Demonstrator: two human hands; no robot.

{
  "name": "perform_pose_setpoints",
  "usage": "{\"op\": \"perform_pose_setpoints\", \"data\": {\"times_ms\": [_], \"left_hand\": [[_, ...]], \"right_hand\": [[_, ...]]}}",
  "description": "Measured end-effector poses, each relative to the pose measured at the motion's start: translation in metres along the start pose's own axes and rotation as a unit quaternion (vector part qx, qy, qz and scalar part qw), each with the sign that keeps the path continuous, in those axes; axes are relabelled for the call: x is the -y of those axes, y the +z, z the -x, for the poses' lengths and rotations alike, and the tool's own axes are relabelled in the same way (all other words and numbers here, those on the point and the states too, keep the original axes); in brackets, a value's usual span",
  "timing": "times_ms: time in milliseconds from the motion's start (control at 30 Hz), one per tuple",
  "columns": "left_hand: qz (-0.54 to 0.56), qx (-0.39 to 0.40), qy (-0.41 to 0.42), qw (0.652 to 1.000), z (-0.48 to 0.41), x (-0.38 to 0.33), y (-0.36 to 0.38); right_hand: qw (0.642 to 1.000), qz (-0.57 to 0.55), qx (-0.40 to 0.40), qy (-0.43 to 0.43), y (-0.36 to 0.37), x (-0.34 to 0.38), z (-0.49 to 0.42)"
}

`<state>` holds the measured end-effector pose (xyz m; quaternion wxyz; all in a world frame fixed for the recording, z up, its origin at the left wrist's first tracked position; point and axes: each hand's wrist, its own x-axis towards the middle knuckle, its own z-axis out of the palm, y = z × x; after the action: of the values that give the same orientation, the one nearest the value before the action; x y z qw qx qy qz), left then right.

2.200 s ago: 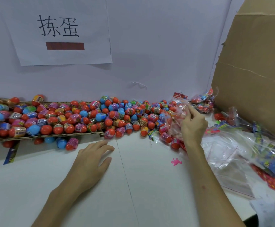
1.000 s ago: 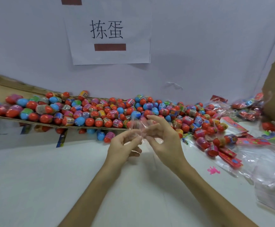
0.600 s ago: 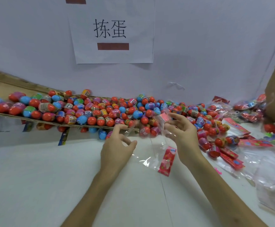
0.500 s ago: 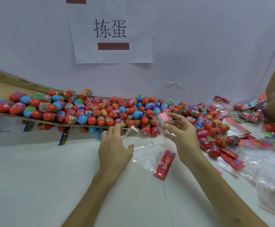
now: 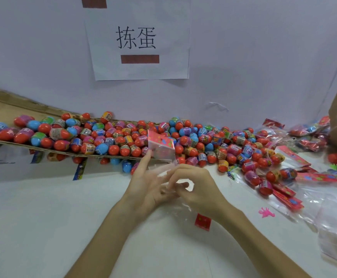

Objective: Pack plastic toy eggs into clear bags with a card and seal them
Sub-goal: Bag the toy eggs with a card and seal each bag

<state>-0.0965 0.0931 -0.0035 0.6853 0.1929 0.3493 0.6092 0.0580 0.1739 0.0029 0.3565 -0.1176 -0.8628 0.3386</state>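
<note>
1. Opening the clear bag (image 5: 160, 151): film pinched by right hand (image 5: 197, 189); left hand (image 5: 143, 189) laid against it, index raised, grip cannot be told.
2. Bag is held over the counter (image 5: 43, 217), just before the toy eggs (image 5: 111, 137).
3. Mouth should be rubbed apart gently, card (image 5: 159, 140) kept flat.

Two bare forearms and hands, seen from a head-worn camera, fill the lower frame beneath the paper sign (image 5: 137, 39). The left forearm (image 5: 103, 237) and right forearm (image 5: 253, 239) are slender and uncovered from wrist to the frame's bottom edge. The left grip (image 5: 149, 189), below the sign's centre, and the right grip (image 5: 199, 191), below its right edge, are bare, with long, slim fingers (image 5: 145, 161). Blur softens the fingertips, so the nails cannot be made out.
</note>
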Motion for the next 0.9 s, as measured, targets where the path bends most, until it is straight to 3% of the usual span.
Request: {"op": "perform_pose_setpoints", "data": {"times_ms": [133, 267, 333, 533, 700, 900], "left_hand": [[0.031, 0.052, 0.016, 0.998, -0.001, 0.005, 0.001], [0.023, 0.035, 0.075, 0.996, 0.001, 0.004, 0.009], [-0.014, -0.005, 0.129, 0.992, 0.001, 0.003, 0.013], [-0.110, -0.078, 0.174, 0.975, 0.001, 0.004, 0.014], [-0.223, -0.148, 0.258, 0.928, 0.001, 0.008, 0.014], [-0.228, -0.200, 0.295, 0.906, -0.001, 0.010, 0.015]], "right_hand": [[0.986, -0.143, -0.047, 0.067, 0.000, 0.003, -0.003], [0.909, -0.336, -0.177, 0.175, -0.014, 0.001, -0.008], [0.880, -0.375, -0.199, 0.212, -0.021, -0.002, -0.009], [0.901, -0.291, -0.130, 0.296, -0.019, -0.004, -0.009], [0.897, -0.298, -0.084, 0.316, -0.018, 0.000, -0.011], [0.904, -0.280, -0.079, 0.314, -0.016, -0.004, -0.011]]}}
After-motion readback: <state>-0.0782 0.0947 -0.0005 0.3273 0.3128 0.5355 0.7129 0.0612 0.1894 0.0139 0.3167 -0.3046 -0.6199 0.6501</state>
